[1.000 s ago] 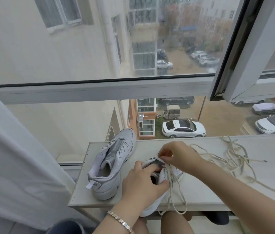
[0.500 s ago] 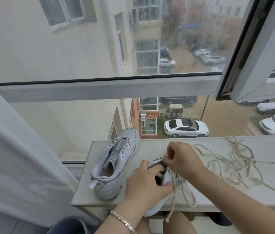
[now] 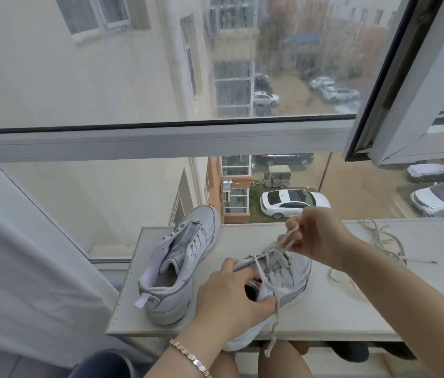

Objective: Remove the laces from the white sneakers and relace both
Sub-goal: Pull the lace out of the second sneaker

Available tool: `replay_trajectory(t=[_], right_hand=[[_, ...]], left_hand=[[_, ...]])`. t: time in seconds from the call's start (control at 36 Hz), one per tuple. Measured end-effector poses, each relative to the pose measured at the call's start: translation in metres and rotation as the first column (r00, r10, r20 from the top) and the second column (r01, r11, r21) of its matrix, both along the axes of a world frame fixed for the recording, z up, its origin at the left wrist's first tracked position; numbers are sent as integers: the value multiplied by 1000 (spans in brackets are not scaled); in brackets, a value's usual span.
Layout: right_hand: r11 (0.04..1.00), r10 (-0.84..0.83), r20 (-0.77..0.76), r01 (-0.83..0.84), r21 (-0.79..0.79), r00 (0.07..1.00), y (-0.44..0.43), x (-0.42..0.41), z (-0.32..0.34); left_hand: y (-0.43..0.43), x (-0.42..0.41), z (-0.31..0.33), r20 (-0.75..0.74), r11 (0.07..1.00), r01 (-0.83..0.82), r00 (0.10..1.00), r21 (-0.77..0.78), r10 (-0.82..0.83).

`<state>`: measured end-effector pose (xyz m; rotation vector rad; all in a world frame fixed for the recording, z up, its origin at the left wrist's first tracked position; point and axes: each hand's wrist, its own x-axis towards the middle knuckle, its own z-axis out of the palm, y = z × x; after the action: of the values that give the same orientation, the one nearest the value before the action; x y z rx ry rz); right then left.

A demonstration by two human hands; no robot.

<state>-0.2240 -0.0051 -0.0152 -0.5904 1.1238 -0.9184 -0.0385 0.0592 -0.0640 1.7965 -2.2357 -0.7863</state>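
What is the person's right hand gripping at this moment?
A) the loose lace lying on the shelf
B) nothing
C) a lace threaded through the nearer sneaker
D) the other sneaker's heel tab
C: the right hand pinches a lace that runs down into the eyelets of the nearer sneaker, which the left hand holds.

Left sneaker (image 3: 185, 271) laceless — near sneaker (image 3: 289, 276) seemingly half-laced, spare lace (image 3: 379, 236) right.

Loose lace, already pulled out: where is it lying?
In the head view the loose lace lies tangled on the shelf, right of the right hand and held sneaker.
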Motion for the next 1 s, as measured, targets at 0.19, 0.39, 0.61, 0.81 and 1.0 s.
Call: replay_trajectory(t=[0.19, 0.39, 0.61, 0.81, 1.0], right_hand=[[850, 333, -839, -521, 70, 431, 4, -13, 6], [870, 53, -819, -429, -243, 571, 11, -1, -4], [820, -573, -137, 561, -116, 808, 12, -27, -25], [942, 7, -996, -333, 35, -85, 21, -11, -33], [621, -95, -952, -730, -285, 291, 19, 17, -25]], left_hand=[[0, 1, 1, 5, 1000, 16, 1000, 6, -16], [0, 1, -1, -6, 1000, 9, 1000, -5, -9], [-2, -2, -1, -15, 1000, 12, 1000, 14, -12], [-4, -4, -2, 6, 1000, 8, 1000, 21, -8], [-3, -4, 0, 6, 1000, 6, 1000, 11, -6]])
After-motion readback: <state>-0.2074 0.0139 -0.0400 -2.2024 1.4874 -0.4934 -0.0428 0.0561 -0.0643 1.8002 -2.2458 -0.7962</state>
